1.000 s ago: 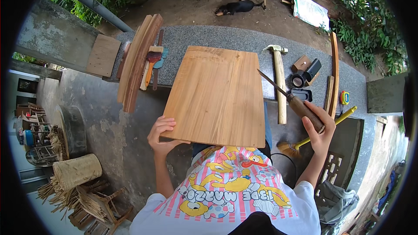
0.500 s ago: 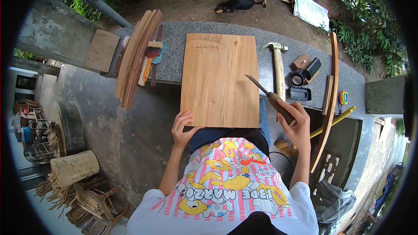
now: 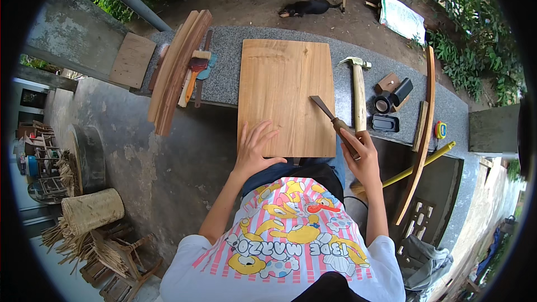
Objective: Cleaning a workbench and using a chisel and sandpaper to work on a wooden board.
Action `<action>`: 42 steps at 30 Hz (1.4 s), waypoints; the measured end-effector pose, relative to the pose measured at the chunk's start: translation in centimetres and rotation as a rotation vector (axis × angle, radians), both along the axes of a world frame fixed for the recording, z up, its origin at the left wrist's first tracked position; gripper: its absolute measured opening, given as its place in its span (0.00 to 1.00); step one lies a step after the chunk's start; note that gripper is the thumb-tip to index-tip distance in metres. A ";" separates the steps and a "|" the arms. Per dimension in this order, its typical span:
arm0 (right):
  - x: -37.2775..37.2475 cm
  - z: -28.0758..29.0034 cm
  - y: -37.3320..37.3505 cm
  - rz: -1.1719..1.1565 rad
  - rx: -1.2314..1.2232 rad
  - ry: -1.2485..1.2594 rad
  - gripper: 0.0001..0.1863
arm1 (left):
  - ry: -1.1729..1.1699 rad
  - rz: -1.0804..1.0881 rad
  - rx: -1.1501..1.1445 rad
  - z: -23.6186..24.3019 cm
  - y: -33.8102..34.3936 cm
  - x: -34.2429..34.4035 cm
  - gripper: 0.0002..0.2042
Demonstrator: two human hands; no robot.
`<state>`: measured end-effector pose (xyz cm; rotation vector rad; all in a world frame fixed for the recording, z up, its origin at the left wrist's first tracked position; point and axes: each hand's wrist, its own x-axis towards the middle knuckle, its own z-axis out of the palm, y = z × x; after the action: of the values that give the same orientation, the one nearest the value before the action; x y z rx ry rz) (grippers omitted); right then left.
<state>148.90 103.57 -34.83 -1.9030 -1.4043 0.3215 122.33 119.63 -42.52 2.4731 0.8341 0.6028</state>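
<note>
- At the near edge of the scene, a printed shirt (image 3: 302, 235) above blue jeans (image 3: 338, 170).
- Near left, left hand (image 3: 256, 150) spread wide on the near left part of a wooden board (image 3: 285, 89), fingers fanned toward the far side, thumb stretched rightward along the near edge.
- Near right, right hand (image 3: 359, 155) closed round the handle of a chisel (image 3: 338, 124), just beside the board's near right corner.
- Just beyond the right hand, chisel on a slant: long axis from near right to far left, handle end toward near right, flat blade pointing far and left over the board's right half. Cannot tell whether touching the board or just above.
- In the middle, board with broad face up, long axis and grain running near to far; near end above the lap, far end over a granite slab (image 3: 226, 50).
- To the right, yellow broom handle (image 3: 428, 163) and long curved wooden strip (image 3: 423, 145), both slanting from near left to far right.
- On the slab, right of the board: hammer (image 3: 358, 92) with head at the far end, shallow black tray (image 3: 386, 123), tape measure (image 3: 441, 130).
- On the slab's left: wooden strips (image 3: 180, 72), brush (image 3: 196, 72) with bristles toward the far side.
- Far off, on bare soil, black dog (image 3: 309, 7) lying down.
</note>
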 end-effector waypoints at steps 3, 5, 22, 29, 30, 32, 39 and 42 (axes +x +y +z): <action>0.2 -0.3 -0.1 -0.002 -0.006 0.009 0.25 | 0.063 -0.122 -0.034 -0.1 -0.6 2.4 0.44; 0.4 -0.9 -0.3 -0.007 -0.029 -0.023 0.25 | 0.365 -0.111 0.230 -2.1 -1.0 3.0 0.48; 2.5 2.5 -3.5 -0.255 0.212 0.462 0.28 | 0.082 -0.249 0.428 3.8 0.8 0.0 0.23; 2.9 2.9 -4.3 -0.307 0.294 0.558 0.28 | -0.340 -0.011 0.265 12.5 2.6 -0.3 0.20; 2.8 2.8 -4.4 -0.310 0.284 0.564 0.28 | -0.433 0.085 0.175 12.8 2.8 -0.6 0.18; 2.7 2.8 -4.3 -0.306 0.282 0.588 0.28 | -0.442 0.252 0.078 12.8 3.6 -2.6 0.15; 1.5 2.8 -3.7 -0.280 0.280 0.646 0.27 | -0.977 0.481 -0.263 11.7 3.6 -2.0 0.15; 1.4 2.4 -3.6 -0.254 0.272 0.624 0.27 | -1.087 0.491 -0.356 11.4 2.8 -1.1 0.15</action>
<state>150.26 99.97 -32.39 -1.5449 -0.7416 0.5156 121.22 122.43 -31.16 1.2687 0.9252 1.5839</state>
